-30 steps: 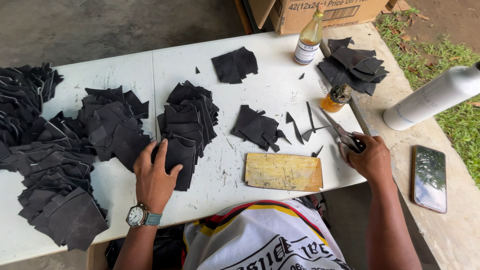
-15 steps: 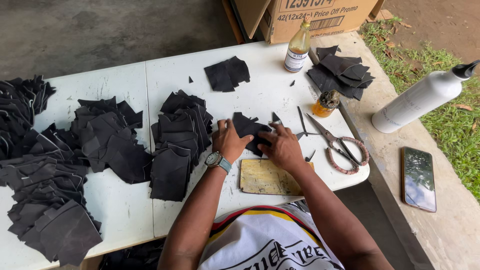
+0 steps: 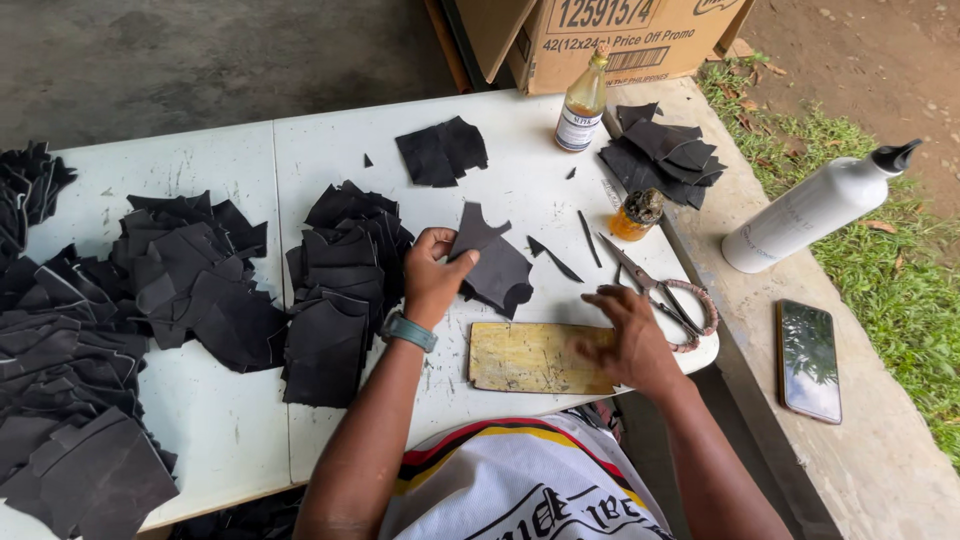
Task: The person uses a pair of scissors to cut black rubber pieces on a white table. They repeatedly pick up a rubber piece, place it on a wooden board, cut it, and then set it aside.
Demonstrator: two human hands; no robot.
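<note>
The left grip (image 3: 432, 275) pinches a black cut leather-like piece (image 3: 490, 262) by its left edge, thumb over the top, lifting that side off the small heap beneath it near the middle of the white bench (image 3: 240, 160). The right grip (image 3: 630, 335) holds nothing: its fingers lie spread, palm down, over the right end of a worn yellowish wooden board (image 3: 535, 357) at the near edge of the bench. The piece lies up and to the left of the right hand, its longer side running roughly toward the far edge; the left hand is already on it, the right well short. Just right of the right hand, scissors (image 3: 665, 295) rest with the blades pointing toward the far edge and wrapped handles at the near right corner. Beyond them stand a small amber jar (image 3: 636, 213) and a glass bottle (image 3: 583, 100) beside a far stack of black pieces (image 3: 660, 150). Larger black stacks (image 3: 340, 270) fill the bench's left half.
</note>
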